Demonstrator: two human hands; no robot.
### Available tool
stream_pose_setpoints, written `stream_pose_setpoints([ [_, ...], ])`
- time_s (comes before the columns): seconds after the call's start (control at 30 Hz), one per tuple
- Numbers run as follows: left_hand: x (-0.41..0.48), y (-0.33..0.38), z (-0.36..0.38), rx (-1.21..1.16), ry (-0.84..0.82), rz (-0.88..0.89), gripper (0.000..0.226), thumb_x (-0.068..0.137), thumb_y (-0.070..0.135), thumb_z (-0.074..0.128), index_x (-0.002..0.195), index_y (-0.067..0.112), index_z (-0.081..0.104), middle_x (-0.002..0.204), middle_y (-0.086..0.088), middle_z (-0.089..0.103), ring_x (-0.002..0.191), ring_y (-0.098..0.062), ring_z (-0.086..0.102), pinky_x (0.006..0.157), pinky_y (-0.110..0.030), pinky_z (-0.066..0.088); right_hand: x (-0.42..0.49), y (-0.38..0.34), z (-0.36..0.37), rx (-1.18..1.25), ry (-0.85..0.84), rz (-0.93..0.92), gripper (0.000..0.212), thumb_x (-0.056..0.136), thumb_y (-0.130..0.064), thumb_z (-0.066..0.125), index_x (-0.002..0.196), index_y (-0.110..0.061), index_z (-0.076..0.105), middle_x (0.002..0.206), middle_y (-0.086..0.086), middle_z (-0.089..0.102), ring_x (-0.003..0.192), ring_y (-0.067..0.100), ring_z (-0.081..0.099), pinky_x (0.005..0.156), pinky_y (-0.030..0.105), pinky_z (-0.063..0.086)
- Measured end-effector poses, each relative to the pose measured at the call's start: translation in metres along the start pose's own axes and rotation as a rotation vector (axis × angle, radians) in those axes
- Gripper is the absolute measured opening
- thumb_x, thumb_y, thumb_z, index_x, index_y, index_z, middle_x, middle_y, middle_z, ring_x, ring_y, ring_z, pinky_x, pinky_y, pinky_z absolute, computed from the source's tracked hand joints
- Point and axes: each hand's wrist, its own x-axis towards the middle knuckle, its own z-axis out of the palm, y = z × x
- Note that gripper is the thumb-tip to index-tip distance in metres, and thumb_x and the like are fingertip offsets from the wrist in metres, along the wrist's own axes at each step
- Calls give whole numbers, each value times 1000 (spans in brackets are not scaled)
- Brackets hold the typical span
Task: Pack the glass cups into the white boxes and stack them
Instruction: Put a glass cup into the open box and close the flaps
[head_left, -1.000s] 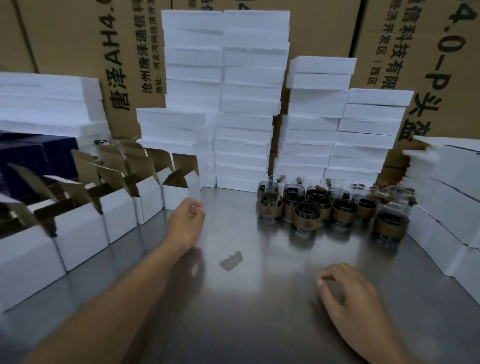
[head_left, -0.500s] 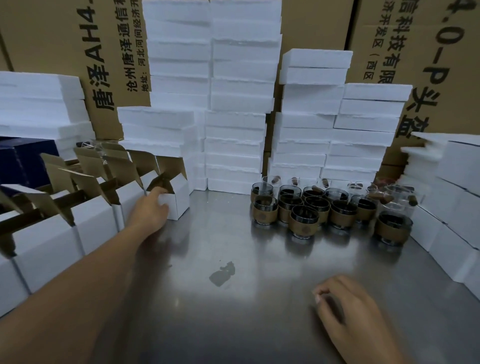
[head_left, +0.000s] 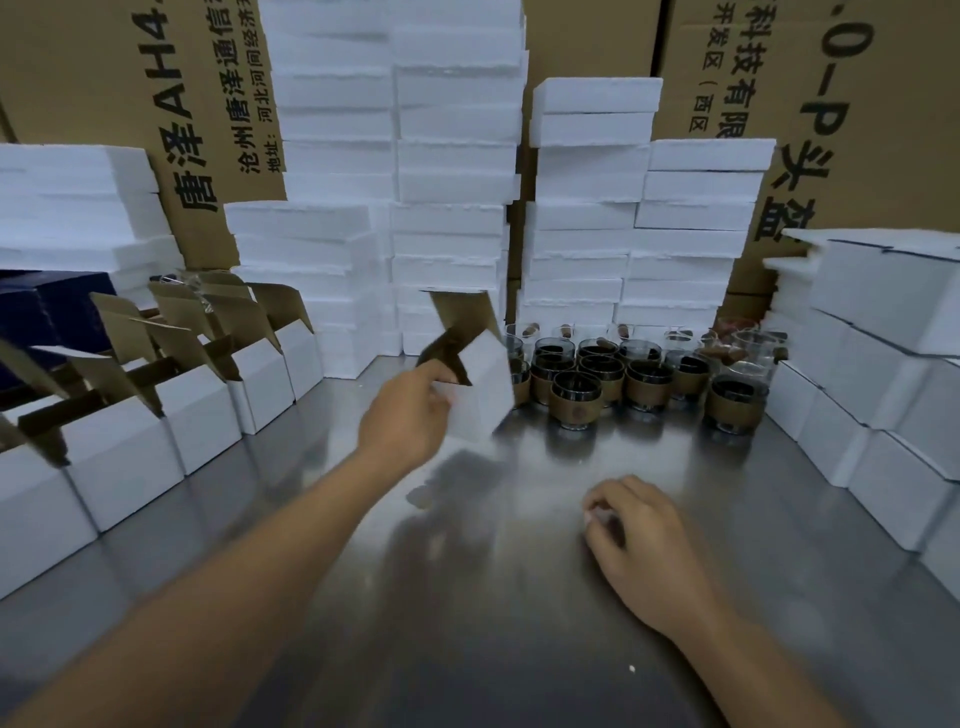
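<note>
Gripping tilted white box (head_left: 480, 389), left hand (head_left: 410, 410) outstretched, right hand (head_left: 644, 540) loosely curled, empty, on table (head_left: 467, 597)

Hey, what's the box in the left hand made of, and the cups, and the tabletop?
The box in the left hand looks like thin cardboard: white outside, raw brown inside the open flap. The cups seem clear glass, each with a matte brown band, perhaps cork or leather. The tabletop looks like brushed steel: grey, with blurred reflections.

"唐泽 AH4" on cardboard carton (head_left: 93, 78)
</note>
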Motion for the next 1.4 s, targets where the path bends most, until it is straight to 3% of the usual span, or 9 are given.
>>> stream_pose_setpoints([
  [0.1,-29,32,13,-36,-50,45,19,94,15,42,91,30,53,88,1,58,76,-19,56,63,-31,45,-1,-1,-1,8,-38,51,32,90,-26,53,122,-26,48,106,-8,55,94,10,52,81,30,46],
  [0.23,-62,60,30,8,22,41,15,97,24,44,104,30,55,96,3,53,86,-21,56,67,-30,42,-2,-2,-2,81,-60,85,57,91,-29,52,141,-29,24,132,-7,49,117,13,49,94,35,45],
  [0.37,-85,69,40,50,89,61,18,97,25,47,111,33,54,94,4,43,88,-22,55,73,-28,43,-4,-3,-1,107,-84,52,62,91,-29,53,144,-26,21,141,-6,44,126,13,43,99,35,43],
  [0.63,-98,62,54,120,100,124,27,97,31,43,123,28,48,113,2,52,96,-16,54,72,-20,33,-2,2,2,119,-113,35,58,90,-31,53,142,-32,28,141,-9,45,123,10,47,96,25,40],
  [0.8,-96,51,58,7,73,140,34,95,32,47,129,25,44,119,2,56,100,-16,56,77,-23,41,0,5,4,117,-140,7,57,93,-22,48,145,-32,28,146,-9,38,127,10,43,103,28,38],
  [0.9,-96,45,62,-133,86,126,44,92,27,54,133,25,40,102,-4,60,91,-18,57,73,-23,43,0,7,5,140,-115,57,52,94,-19,47,142,-30,33,143,-8,41,117,10,49,100,29,40],
  [1.03,-93,44,69,-370,106,83,36,91,22,57,120,25,37,76,3,49,69,-11,52,61,-24,45,5,8,8,137,-110,97,52,92,-19,50,141,-27,33,137,-3,42,110,13,51,97,33,42],
  [1.17,-91,43,73,-504,95,87,27,90,19,56,102,32,36,71,3,50,66,-8,51,57,-16,40,25,14,12,78,-129,119,56,90,-21,51,141,-27,28,138,0,39,112,19,50,93,36,43],
  [1.4,-91,43,74,-586,96,101,21,92,18,53,88,33,39,65,10,47,65,-1,50,54,-14,41,83,32,19,210,-52,371,68,88,-18,56,144,-37,22,126,6,44,88,25,59,83,34,44],
])
